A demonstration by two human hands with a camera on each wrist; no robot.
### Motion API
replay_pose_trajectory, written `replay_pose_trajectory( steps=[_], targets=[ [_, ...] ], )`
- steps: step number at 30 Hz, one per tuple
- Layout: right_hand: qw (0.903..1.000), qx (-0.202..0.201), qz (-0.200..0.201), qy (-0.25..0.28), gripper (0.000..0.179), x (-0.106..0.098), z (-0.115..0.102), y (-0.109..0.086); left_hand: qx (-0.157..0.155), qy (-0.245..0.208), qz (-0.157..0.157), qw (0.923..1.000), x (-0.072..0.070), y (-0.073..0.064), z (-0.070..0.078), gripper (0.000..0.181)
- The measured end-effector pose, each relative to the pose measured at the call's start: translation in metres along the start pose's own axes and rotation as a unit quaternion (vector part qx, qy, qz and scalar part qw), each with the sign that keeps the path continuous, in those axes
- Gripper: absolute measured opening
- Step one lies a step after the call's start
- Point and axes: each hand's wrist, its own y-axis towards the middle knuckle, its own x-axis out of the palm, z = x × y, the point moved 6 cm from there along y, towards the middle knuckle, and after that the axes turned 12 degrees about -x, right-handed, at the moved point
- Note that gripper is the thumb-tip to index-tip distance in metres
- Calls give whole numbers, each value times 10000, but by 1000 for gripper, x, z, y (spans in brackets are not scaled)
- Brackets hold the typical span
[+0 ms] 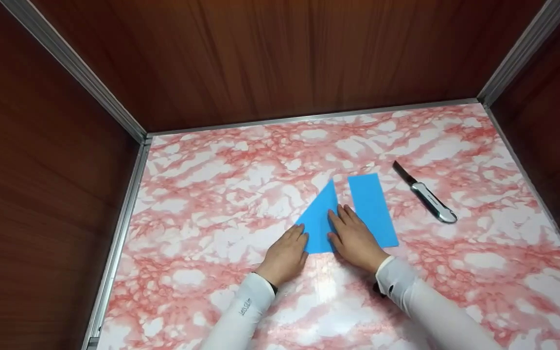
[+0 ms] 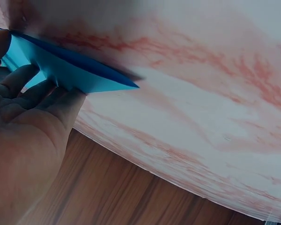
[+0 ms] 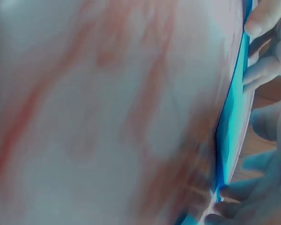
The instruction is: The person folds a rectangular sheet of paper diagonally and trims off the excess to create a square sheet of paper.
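A folded piece of blue paper (image 1: 320, 218) lies on the table, its pointed corner facing away from me. My left hand (image 1: 285, 255) rests its extended fingers on the paper's left edge. On the right side, my right hand (image 1: 355, 240) presses the paper with its fingers spread and fairly straight. That hand partly covers a blue paper strip (image 1: 372, 204) beside the folded piece. In the left wrist view, the folded paper (image 2: 84, 77) has a slight gap between its layers. Fingers of both hands meet the thin edge of the paper (image 3: 232, 108) in the right wrist view.
A utility knife (image 1: 426, 194) with its dark blade exposed lies to the right of the strip, blade pointing away. The table (image 1: 202, 204) has a red and white marbled top. Brown wood-look panels (image 1: 260, 58) with metal edging enclose its back and sides.
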Motion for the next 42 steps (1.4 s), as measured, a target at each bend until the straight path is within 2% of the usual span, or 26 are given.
replay_pose_trajectory(
  steps=[2,4,6,10,12,16,18,19,21,23,24,26,29,31,32,33,34,37,38,39,42],
  targets=[
    [9980,204,415,422,59,-2,0,2,-19,-57,7,10000,-1,0,0,45],
    [9894,529,759,1122,59,-3,1,4,-58,-167,-45,9998,-1,0,0,46],
    [9707,959,1036,1946,58,-3,4,5,-133,-309,-183,9993,-1,0,0,47],
    [9230,1620,1317,3231,55,0,8,9,-338,-760,-493,9953,0,1,-2,51],
    [9105,1637,1440,3515,54,-1,7,9,-488,-1116,-575,9909,-1,0,-4,56],
    [9011,1331,1699,3761,54,-11,-3,9,-836,-1996,-598,9745,-6,1,-10,66],
    [8972,1130,1882,3831,54,-18,-8,9,-1030,-2489,-549,9615,-10,3,-14,68],
    [8943,1023,1976,3882,54,-21,-11,8,-1141,-2772,-556,9524,-12,4,-17,69],
    [8871,838,2119,4015,55,-27,-16,7,-1413,-3411,-650,9271,-14,5,-21,71],
    [8781,624,2242,4181,56,-34,-21,5,-1675,-4090,-792,8935,-16,6,-26,71],
    [8744,527,2286,4248,57,-37,-24,5,-1803,-4435,-864,8737,-16,6,-28,72],
    [8673,363,2364,4366,59,-43,-28,3,-2042,-5160,-1144,8240,-15,5,-32,73],
    [8589,95,2451,4496,60,-51,-34,1,-2210,-6168,-1742,7351,-9,5,-32,79],
    [8552,-65,2482,4549,60,-55,-35,1,-2272,-6660,-2235,6745,-2,3,-31,81],
    [8529,-143,2485,4589,59,-56,-36,0,-2268,-6804,-2474,6514,1,2,-29,81],
    [8513,-216,2485,4616,59,-58,-37,0,-2236,-6885,-2663,6365,3,1,-28,80],
    [8505,-275,2482,4630,59,-59,-37,0,-2193,-6916,-2851,6263,7,0,-27,77],
    [8530,-348,2447,4597,58,-61,-36,0,-2113,-6940,-3256,6064,15,0,-25,66],
    [8543,-352,2431,4581,57,-61,-36,-1,-2108,-6953,-3316,6018,17,0,-24,61],
    [8560,-346,2416,4557,57,-61,-35,-1,-2098,-7022,-3349,5922,18,1,-24,55],
    [8590,-261,2386,4521,57,-61,-32,-3,-2050,-7362,-3264,5562,16,3,-23,39]
  ],
)
